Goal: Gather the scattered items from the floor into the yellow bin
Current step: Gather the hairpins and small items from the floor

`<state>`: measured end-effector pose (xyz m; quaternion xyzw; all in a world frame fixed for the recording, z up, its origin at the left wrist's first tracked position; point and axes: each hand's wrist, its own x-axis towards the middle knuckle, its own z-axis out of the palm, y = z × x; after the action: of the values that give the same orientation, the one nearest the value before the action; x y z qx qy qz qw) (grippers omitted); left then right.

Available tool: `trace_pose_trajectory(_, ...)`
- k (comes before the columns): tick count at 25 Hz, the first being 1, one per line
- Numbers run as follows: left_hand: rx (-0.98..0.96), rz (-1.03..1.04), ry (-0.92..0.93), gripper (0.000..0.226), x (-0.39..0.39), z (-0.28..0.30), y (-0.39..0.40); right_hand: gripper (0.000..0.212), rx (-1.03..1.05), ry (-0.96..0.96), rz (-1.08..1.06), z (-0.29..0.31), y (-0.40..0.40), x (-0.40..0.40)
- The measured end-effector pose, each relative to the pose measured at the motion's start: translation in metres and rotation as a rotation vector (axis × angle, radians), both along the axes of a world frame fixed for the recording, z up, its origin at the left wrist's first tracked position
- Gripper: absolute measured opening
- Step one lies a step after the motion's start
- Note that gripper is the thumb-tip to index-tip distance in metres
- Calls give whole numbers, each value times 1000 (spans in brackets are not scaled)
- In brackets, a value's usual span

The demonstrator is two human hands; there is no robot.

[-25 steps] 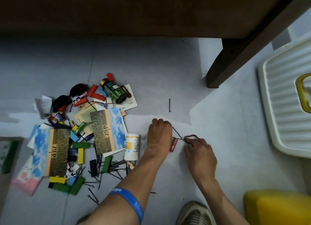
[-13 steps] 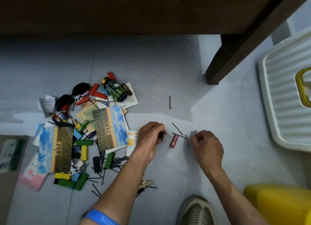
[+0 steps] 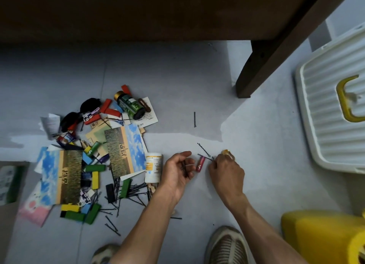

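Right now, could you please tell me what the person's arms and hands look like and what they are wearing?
Both forearms are bare, with no sleeves in view. The left hand and right hand wear no gloves, and no wristband or watch shows in this view. Pale mesh shoes show below the arms.

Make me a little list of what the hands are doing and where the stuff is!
left hand: holds a few black hairpins
right hand: pinching a hairpin on the floor
red battery: on the floor between the hands
white bottle: lying beside the left hand
yellow bin: bottom right, near the right arm
lone hairpin: farther out, untouched
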<state>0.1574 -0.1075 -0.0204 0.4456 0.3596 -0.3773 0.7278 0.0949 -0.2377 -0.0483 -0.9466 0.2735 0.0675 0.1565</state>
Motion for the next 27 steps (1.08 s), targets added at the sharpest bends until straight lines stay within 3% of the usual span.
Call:
trace_pose_trajectory(6, 40, 61, 2, 22, -2, -6, 6, 13, 79, -63, 132, 0, -8, 16)
trace_pose_trajectory(11, 49, 91, -6, 24, 0, -5, 9, 15, -48, 72, 264, -1, -6, 24)
trace_pose_trajectory(15, 47, 99, -25, 14, 3, -1, 8, 21, -145, 157, 225, 6, 12, 33)
trace_pose_trajectory(17, 85, 114, -47, 10, 5, -1, 10, 7, -180, 233, 236, 8, 14, 42)
trace_pose_trajectory(19, 140, 129, -50, 9, 8, -1, 9, 12, -76, 255, 143, 5, 8, 48)
trace_pose_trajectory(22, 177, 129, -48, 26, 13, -2, 2, 16, 406, -9, -88, 22, 8, 45)
trace_pose_trajectory(24, 114, 136, -41, 43, 21, -2, -5, 15, 636, -132, -56, 38, 21, 46)
trace_pose_trajectory(25, 55, 151, -34, 46, 26, -1, -6, 17, 684, -118, 19, 44, 27, 49)
trace_pose_trajectory(27, -25, 209, -33, 40, 39, 4, -6, 24, 554, -137, 125, 49, 32, 63)
